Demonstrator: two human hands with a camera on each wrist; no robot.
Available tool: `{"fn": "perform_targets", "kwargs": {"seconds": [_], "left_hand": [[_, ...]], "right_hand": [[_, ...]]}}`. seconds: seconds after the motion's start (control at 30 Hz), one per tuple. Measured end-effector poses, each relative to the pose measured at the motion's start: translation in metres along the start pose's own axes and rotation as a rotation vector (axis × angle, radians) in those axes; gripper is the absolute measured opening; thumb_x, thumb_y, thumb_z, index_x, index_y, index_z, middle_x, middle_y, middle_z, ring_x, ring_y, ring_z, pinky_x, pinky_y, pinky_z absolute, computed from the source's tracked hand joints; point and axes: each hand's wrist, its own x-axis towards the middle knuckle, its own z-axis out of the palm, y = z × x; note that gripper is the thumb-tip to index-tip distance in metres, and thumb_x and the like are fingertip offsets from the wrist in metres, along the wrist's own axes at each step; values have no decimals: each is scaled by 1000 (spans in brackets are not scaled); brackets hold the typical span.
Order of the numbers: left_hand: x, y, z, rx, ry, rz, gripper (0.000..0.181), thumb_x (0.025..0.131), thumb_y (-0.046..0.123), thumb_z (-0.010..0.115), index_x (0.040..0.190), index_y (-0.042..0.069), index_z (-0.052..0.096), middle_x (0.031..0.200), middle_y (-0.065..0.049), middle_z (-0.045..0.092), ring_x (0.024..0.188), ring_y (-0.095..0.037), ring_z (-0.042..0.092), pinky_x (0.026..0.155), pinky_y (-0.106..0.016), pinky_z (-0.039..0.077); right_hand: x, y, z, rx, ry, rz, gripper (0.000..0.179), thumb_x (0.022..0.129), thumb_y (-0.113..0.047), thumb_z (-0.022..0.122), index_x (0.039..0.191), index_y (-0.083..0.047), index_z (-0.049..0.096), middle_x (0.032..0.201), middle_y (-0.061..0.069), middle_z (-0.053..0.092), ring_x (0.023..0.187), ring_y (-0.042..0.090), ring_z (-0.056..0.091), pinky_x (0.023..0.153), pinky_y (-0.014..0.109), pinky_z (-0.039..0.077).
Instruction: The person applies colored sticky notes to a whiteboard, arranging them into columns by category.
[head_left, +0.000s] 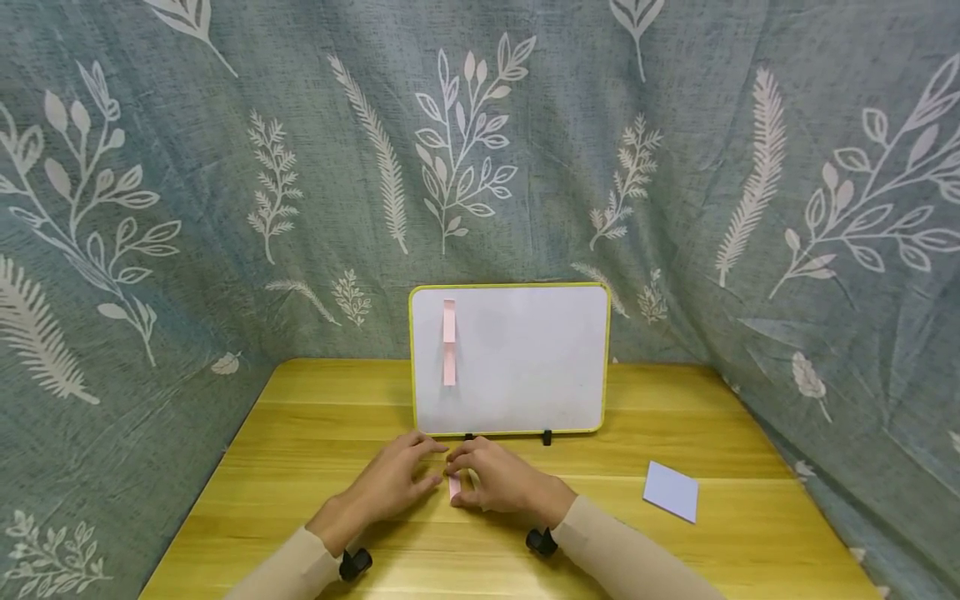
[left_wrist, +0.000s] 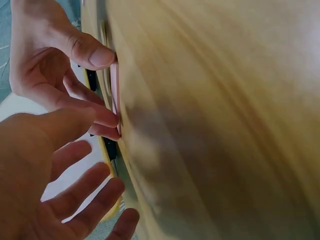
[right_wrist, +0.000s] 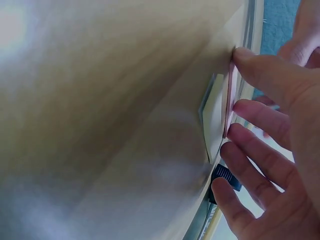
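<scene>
My right hand (head_left: 501, 477) rests low over the tabletop, its thumb and fingertips gripping the two ends of a narrow pink sticky-note pad (head_left: 454, 486). In the right wrist view, the thumb meets one end of the pink pad (right_wrist: 230, 97) and the fingers lie along the other. Just left of it, my left hand (head_left: 390, 482) hovers with loosely bent, spread fingers and nothing in them. Beneath the right hand, a pale yellowish flat piece with a bluish edge (right_wrist: 213, 117) lies on the table; the head view hides it.
A yellow-framed whiteboard (head_left: 525, 358) stands upright behind the hands on black feet (head_left: 547, 437). Two pink strips (head_left: 449, 321) hang one above the other on its left side. To the right, a light blue sticky-note pad (head_left: 671, 492) lies on the wooden table (head_left: 315, 417). Patterned curtains surround the table.
</scene>
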Motion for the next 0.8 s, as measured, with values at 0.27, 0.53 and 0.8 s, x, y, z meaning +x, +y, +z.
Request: {"fn": "perform_targets", "kwargs": {"seconds": [0.27, 0.53, 0.8], "left_hand": [[-3, -1, 4, 11, -87, 34, 37, 110, 27, 85, 144, 14, 80, 140, -4, 76, 129, -27, 74, 112, -55, 64], [-4, 2, 7, 18, -89, 46, 34, 106, 27, 89, 137, 13, 83, 140, -4, 78, 134, -31, 73, 116, -62, 62], [0, 6, 13, 20, -52, 23, 37, 103, 37, 92, 130, 14, 85, 138, -7, 79, 132, -34, 74, 109, -66, 63]], "right_hand": [[1, 1, 4, -14, -4, 27, 41, 103, -40, 93, 136, -15, 86, 156, 2, 76, 145, 25, 70, 124, 44, 60], [-1, 0, 5, 23, 2, 32, 21, 111, -32, 83, 126, -19, 89, 156, 2, 78, 146, 25, 72, 127, 47, 58], [0, 1, 3, 78, 60, 11, 16, 116, -22, 75, 118, -19, 91, 152, 4, 80, 144, 24, 75, 123, 43, 62]]}}
